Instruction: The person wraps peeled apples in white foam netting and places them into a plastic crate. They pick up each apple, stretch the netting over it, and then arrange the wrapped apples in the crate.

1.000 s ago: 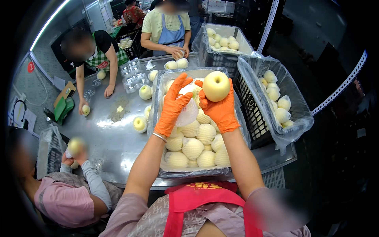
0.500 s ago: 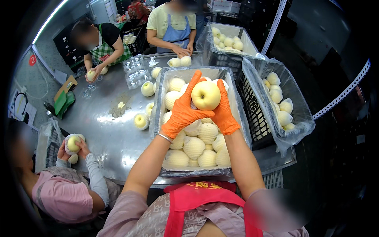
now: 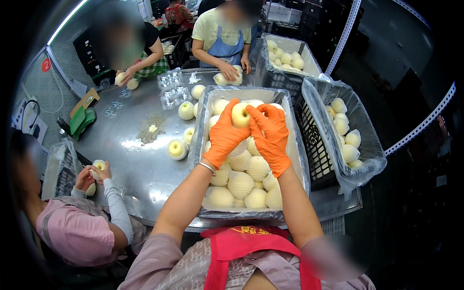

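Note:
A pale yellow apple (image 3: 239, 116) is held above the near crate, its dimpled end turned up. My left hand (image 3: 225, 135), in an orange glove, closes round its left side. On the other side, my right hand (image 3: 270, 137), also gloved in orange, has bent fingers and thumb pressed together against the apple's right edge. Below both hands, the lined crate (image 3: 296, 159) is full of pale apples in white foam nets (image 3: 240, 184). Whether the held apple has a net is hidden by my fingers.
Netted apples (image 3: 177, 149) stand on the metal table (image 3: 140, 181) left of the crate. Clear plastic trays (image 3: 173, 89) lie beyond. Two more lined crates (image 3: 311, 121) (image 3: 285, 41) of apples stand right and behind. Co-workers handle fruit at the left (image 3: 77, 227) and far side (image 3: 220, 43).
The apple has dropped lower, away from me, and slightly left. My right hand has gone from cupping its side to bent fingers at its edge. A far-left co-worker has leaned in.

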A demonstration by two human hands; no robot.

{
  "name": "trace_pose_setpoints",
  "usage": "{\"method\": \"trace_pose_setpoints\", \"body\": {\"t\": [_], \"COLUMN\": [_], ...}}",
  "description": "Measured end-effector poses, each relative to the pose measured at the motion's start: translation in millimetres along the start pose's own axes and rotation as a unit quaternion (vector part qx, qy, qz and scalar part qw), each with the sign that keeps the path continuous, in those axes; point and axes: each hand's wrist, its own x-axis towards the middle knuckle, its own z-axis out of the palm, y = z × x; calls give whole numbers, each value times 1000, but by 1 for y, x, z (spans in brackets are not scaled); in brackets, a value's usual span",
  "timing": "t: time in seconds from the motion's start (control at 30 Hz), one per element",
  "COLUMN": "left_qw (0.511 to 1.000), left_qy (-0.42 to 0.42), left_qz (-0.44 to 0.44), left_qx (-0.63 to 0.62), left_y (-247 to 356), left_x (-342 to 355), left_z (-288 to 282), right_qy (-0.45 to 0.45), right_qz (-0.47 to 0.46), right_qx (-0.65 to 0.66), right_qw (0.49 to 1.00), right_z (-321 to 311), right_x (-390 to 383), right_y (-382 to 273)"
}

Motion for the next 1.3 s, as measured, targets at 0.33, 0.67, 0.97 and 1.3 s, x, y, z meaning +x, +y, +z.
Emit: {"method": "trace_pose_setpoints", "body": {"t": [0.33,0.67,0.97,1.3], "left_qw": [988,992,949,870], "left_qy": [15,-80,-283,-430], "left_qz": [-9,46,135,225], "left_qx": [154,88,-21,86], "left_y": [-5,18,71,99], "left_x": [2,-18,-93,-140], "left_z": [-5,6,39,86], "right_qy": [-20,-3,74,142], "right_qz": [-56,-75,-67,86], "right_qx": [-141,-139,-220,-257], "right_qw": [988,987,970,952], "right_z": [8,-43,-138,-191], "right_x": [-3,0,-73,-156], "right_y": [-14,-30,-58,-77]}}
